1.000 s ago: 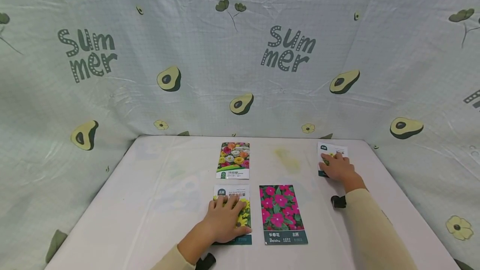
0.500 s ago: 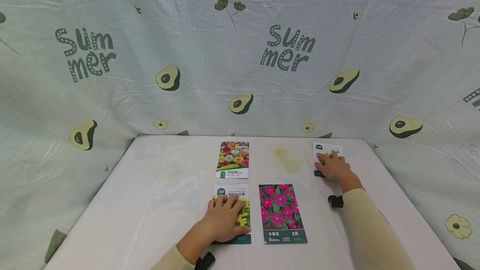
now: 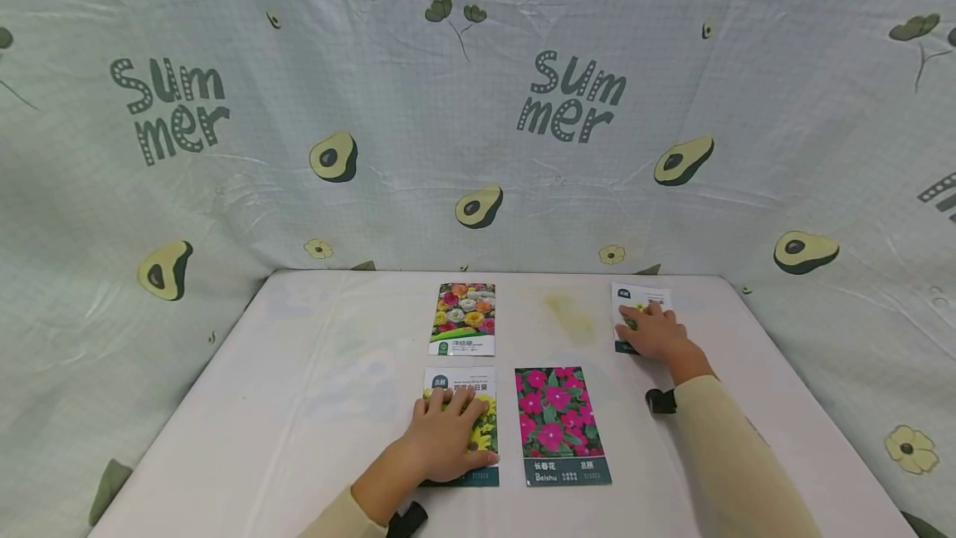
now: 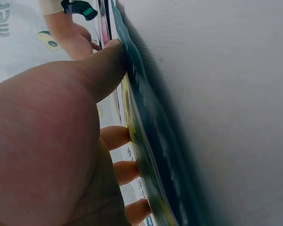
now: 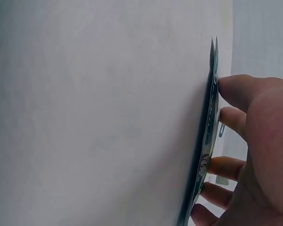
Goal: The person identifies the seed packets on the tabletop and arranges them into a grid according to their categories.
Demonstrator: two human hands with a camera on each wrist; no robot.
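My left hand [image 3: 446,441] rests on a seed packet with yellow sunflowers [image 3: 487,432] at the front middle of the table, its fingers spread over the picture. In the left wrist view, the thumb and fingertips press on the face of this sunflower packet [image 4: 144,106]. At the back right, my right hand [image 3: 657,334] lies over another seed packet [image 3: 624,295], white at the top and dark green at the bottom, hiding much of its picture. The right wrist view has the fingertips touching the upper face of that packet [image 5: 208,127], which lies along the tabletop.
Right of my left hand lies a packet with pink periwinkle flowers [image 3: 558,422]. Behind the sunflower packet is one with multicoloured blooms [image 3: 463,318]. All lie on a white-covered table [image 3: 314,438], backed by an avocado-print sheet [image 3: 403,106].
My right hand has slid the back-right packet to the left along the table. The left hand and the other packets stay in place; the head view shifts very slightly.
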